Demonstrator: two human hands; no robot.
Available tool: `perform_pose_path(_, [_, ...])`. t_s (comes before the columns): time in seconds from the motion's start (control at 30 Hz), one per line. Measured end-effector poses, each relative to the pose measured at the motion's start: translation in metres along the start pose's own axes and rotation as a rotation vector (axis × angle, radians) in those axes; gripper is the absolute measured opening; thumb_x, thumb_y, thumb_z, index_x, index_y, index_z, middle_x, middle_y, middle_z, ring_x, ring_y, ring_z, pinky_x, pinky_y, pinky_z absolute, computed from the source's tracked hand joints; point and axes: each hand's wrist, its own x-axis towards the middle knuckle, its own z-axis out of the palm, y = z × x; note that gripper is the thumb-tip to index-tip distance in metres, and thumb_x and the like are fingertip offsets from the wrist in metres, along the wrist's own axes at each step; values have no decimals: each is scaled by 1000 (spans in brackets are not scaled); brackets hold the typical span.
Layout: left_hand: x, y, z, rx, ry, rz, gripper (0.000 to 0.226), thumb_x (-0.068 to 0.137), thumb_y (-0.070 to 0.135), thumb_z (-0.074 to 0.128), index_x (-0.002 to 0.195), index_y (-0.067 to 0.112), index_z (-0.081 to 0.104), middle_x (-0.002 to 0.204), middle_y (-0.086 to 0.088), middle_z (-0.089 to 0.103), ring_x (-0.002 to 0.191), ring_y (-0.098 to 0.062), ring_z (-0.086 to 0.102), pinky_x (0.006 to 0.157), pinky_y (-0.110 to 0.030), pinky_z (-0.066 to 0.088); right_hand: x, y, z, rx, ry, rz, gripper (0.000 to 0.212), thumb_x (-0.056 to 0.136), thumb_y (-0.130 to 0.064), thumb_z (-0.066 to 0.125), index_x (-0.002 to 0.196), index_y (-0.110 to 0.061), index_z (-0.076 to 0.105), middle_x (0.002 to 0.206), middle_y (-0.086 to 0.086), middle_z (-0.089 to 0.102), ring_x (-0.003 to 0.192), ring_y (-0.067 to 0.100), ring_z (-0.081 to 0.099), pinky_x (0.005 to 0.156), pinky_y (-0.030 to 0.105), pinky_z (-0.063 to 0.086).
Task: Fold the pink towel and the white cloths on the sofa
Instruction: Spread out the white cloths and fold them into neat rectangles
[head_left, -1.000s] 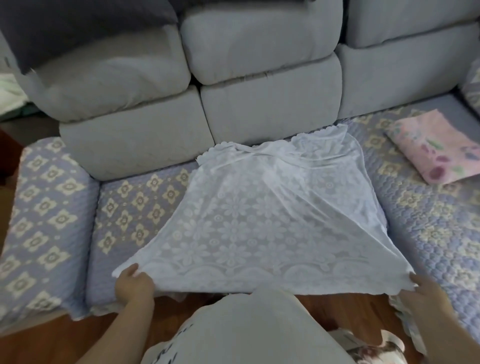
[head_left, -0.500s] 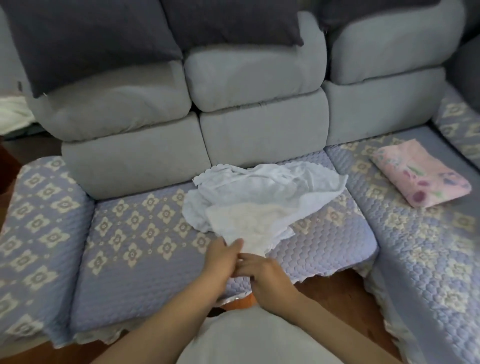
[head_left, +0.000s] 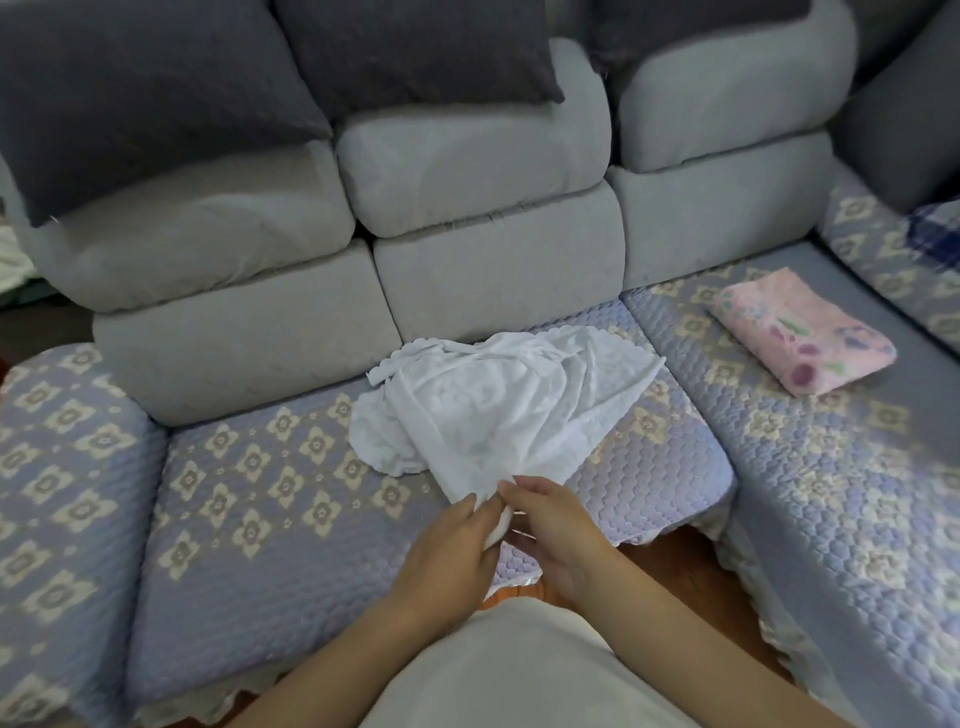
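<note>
A white lace cloth (head_left: 498, 405) lies bunched on the middle seat of the sofa (head_left: 249, 499), its near end gathered to a point. My left hand (head_left: 452, 545) and my right hand (head_left: 556, 525) meet at that point, side by side, both pinching the gathered corners. The pink flowered towel (head_left: 800, 332) lies folded on the right seat, away from both hands.
Grey back cushions (head_left: 467, 156) and dark pillows (head_left: 156, 88) rise behind the seats. A quilted armrest (head_left: 57, 467) is at the left. The sofa's corner section (head_left: 893, 249) runs along the right. Wood floor (head_left: 675, 566) shows below the seat edge.
A second ago my hands held the white cloth spread wide at its two near corners. They have come together at the middle, and the cloth has collapsed into a bunch on the seat.
</note>
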Motion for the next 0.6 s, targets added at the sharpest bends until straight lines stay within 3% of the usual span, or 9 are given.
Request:
perform_pose_path(0.13, [-3, -2, 3, -28, -32, -112, 58, 101, 25, 50, 156, 32, 32, 147, -1, 47, 126, -21, 51, 99, -28, 44, 7, 2, -13, -26, 228, -81, 22, 93, 0, 54, 111, -6, 66, 103, 15, 75, 95, 28, 73, 74, 29, 59])
perform_pose_path(0.2, [-6, -6, 3, -33, -20, -126, 56, 101, 23, 51, 154, 31, 36, 146, 1, 49, 125, -19, 52, 97, -25, 43, 6, 0, -14, -7, 275, -136, 28, 90, 4, 50, 111, -8, 64, 107, 14, 72, 98, 27, 72, 79, 32, 61])
perform_pose_path(0.3, [-7, -6, 1, -16, -46, -110, 54, 99, 19, 50, 151, 33, 42, 136, 1, 55, 117, -20, 56, 92, -29, 48, 3, -1, -13, 331, 174, -110, 41, 87, 9, 44, 121, -3, 61, 118, 18, 68, 107, 30, 67, 94, 42, 57])
perform_pose_path(0.4, [-5, -3, 4, -25, -62, -65, 48, 93, 11, 48, 134, 34, 55, 102, 2, 56, 95, -23, 59, 68, -24, 41, 1, 3, -13, 685, -31, -21, 41, 94, -1, 44, 132, 8, 57, 139, 26, 57, 130, 38, 56, 114, 50, 41])
perform_pose_path(0.5, [-6, 2, 2, -36, -75, -74, 44, 93, 9, 47, 130, 30, 57, 89, 9, 43, 83, -16, 50, 62, -18, 30, -6, -3, -9, 654, -117, -78, 37, 104, -18, 51, 136, 0, 57, 135, 20, 63, 127, 34, 60, 114, 50, 40])
perform_pose_path(0.6, [-9, 1, 1, -44, -85, -122, 37, 99, 17, 49, 134, 25, 57, 105, 3, 57, 92, -15, 55, 69, -16, 34, -13, -9, -10, 485, -88, -157, 27, 98, -7, 60, 124, -5, 64, 123, 16, 70, 113, 29, 69, 104, 47, 50])
